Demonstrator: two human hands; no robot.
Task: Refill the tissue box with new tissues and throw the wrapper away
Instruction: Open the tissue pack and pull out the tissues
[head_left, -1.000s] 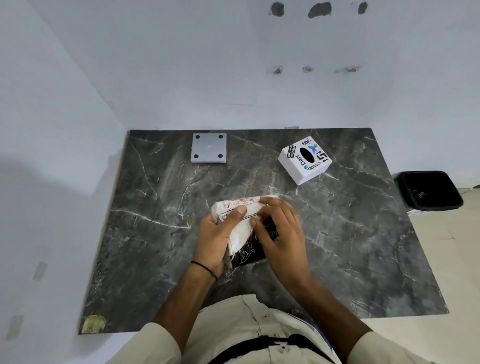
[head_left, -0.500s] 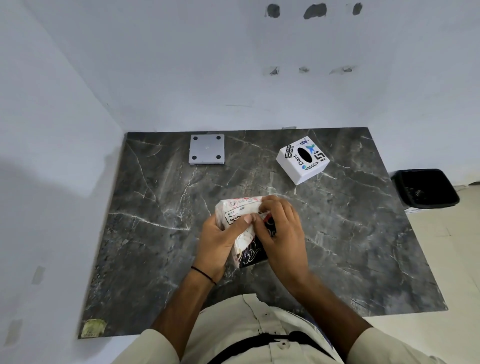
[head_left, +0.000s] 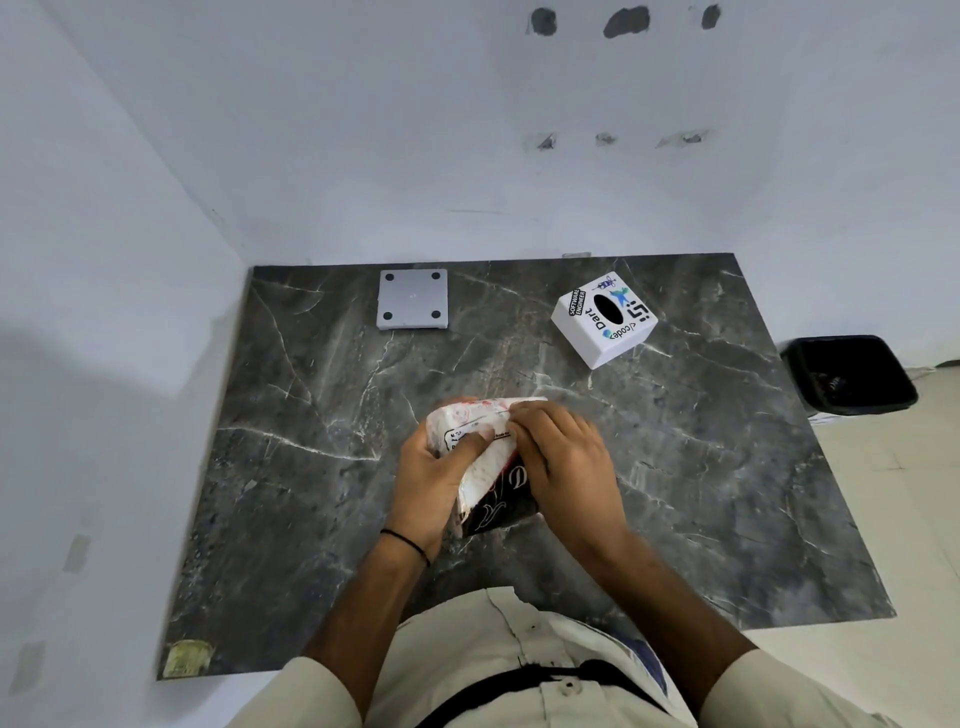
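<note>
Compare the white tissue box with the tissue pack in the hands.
The tissue box is a rigid white cube with stickers and a dark oval slot; the tissue pack is soft, crumpled, white and black with red print. The box rests untouched at the table's far right; the pack is gripped by the left hand and right hand.

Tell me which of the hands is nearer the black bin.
Right. The right hand grips the tissue pack on the side toward the black bin; the left hand grips its far side.

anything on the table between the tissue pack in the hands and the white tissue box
Nothing: in the head view, only bare marble table lies between the tissue pack and the tissue box.
</note>
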